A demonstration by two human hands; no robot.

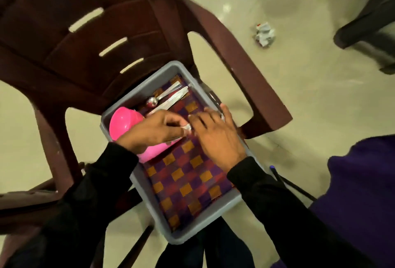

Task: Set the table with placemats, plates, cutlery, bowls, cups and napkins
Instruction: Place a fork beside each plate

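Glossy pink plastic bowl [125, 121]; woven checked placemat [186, 173]; shiny metal cutlery [168, 96].

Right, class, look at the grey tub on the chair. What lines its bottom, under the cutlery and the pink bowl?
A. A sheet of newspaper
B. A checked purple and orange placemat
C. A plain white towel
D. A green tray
B: the grey tub holds a checked purple and orange placemat, with the cutlery and the pink bowl lying on it.
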